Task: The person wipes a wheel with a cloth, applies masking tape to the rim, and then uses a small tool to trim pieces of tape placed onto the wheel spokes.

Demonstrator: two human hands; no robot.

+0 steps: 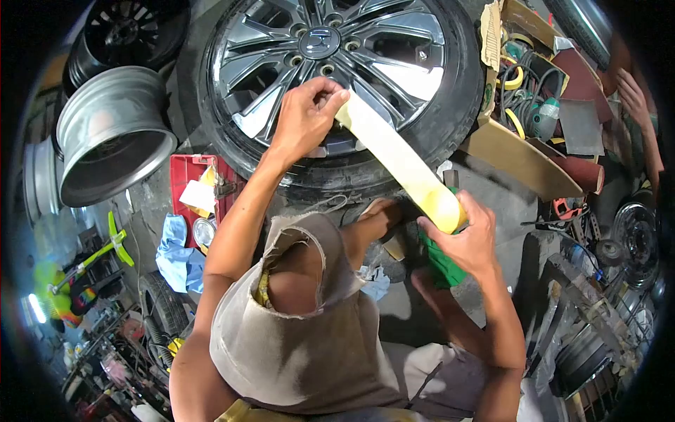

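Observation:
A length of yellow masking tape stretches between my two hands, over the lower right of an alloy wheel with its tyre on. My left hand pinches the free end of the tape between thumb and fingers, close over the spokes below the hub. To the lower right, my right hand is wrapped round the tape roll, just off the tyre's edge. The wheel lies face up, with dark and polished spokes and a centre cap.
Bare rims stand at the left, near a red tray and a blue cloth. A cardboard box holds cables, tools and sandpaper at the right. Another person's hand shows at the far right. A green cloth lies below my right hand.

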